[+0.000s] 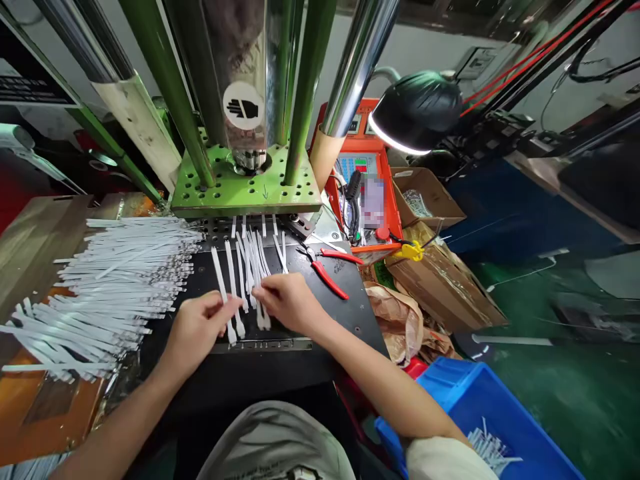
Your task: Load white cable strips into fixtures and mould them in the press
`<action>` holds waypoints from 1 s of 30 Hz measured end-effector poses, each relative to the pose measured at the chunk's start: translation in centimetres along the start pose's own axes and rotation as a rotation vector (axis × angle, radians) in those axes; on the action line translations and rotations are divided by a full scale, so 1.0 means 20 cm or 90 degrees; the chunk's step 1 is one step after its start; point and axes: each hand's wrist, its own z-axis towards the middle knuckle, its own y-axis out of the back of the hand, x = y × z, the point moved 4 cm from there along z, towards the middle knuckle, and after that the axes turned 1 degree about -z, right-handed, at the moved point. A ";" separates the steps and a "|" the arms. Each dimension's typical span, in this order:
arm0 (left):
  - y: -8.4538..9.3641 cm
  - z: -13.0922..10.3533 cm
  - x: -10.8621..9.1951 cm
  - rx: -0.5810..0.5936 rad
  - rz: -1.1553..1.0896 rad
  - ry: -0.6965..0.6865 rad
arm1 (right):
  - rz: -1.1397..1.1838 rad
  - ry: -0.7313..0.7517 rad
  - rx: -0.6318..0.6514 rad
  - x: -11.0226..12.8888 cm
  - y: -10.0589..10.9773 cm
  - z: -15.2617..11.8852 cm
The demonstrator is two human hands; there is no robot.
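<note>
Several flat white strips (pixel 257 257) with wider ends lie on the black press bed (pixel 193 313) in front of me. My left hand (pixel 203 320) pinches thumb and fingers together on a white strip (pixel 219 273) at the left of the row. To its right, my right hand (pixel 290 301) is closed on the strips in the middle, its fingertips hiding the exact hold. More white strip ends (pixel 245 225) stick out from under the green press plate (pixel 240 193). Red-handled pliers (pixel 327 277) lie just beyond my right hand.
A large heap of white strips (pixel 120 280) lies at the left. At the right stand an orange control box (pixel 367 248), a lit black lamp (pixel 425 107) and cardboard boxes (pixel 440 280). A blue bin (pixel 520 407) holding strips sits at lower right.
</note>
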 end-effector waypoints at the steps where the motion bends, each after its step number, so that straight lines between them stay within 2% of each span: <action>1: 0.00 0.06 0.01 0.021 0.023 0.053 | -0.080 -0.038 0.025 -0.02 0.02 0.06; 3: 0.01 0.15 0.00 0.043 0.120 0.079 | -0.229 -0.118 0.031 -0.07 0.07 0.13; 6: 0.02 0.22 -0.02 0.052 0.287 0.038 | -0.337 -0.203 0.018 -0.15 0.09 0.16; 9: -0.03 0.20 -0.04 0.094 0.358 0.018 | -0.347 -0.220 0.037 -0.21 0.06 0.16; 11: -0.06 0.16 -0.06 0.109 0.405 -0.003 | -0.328 -0.215 0.053 -0.24 0.07 0.15; 14: -0.09 0.08 -0.08 0.118 0.455 -0.029 | -0.279 -0.174 0.109 -0.30 0.21 0.07; 16: -0.09 0.01 -0.11 0.115 0.444 -0.043 | -0.222 -0.145 0.157 -0.38 0.36 0.00; 17: -0.09 -0.03 -0.12 0.111 0.429 -0.051 | -0.140 -0.165 0.161 -0.45 0.44 -0.01; 19: -0.08 -0.09 -0.13 0.100 0.396 -0.083 | -0.034 -0.239 0.166 -0.63 0.57 0.03; 21: -0.07 -0.15 -0.12 0.095 0.377 -0.132 | -0.023 -0.276 0.180 -0.80 0.62 0.15; 23: -0.04 -0.19 -0.09 0.090 0.377 -0.181 | -0.038 -0.299 0.208 -0.90 0.59 0.29; 25: 0.05 -0.22 -0.04 0.055 0.413 -0.209 | -0.094 -0.323 0.211 -0.93 0.55 0.40; 27: 0.17 -0.23 0.01 -0.023 0.510 -0.219 | -0.206 -0.341 0.155 -0.87 0.55 0.44; 30: 0.36 -0.20 0.08 -0.132 0.694 -0.239 | -0.423 -0.341 0.041 -0.65 0.54 0.38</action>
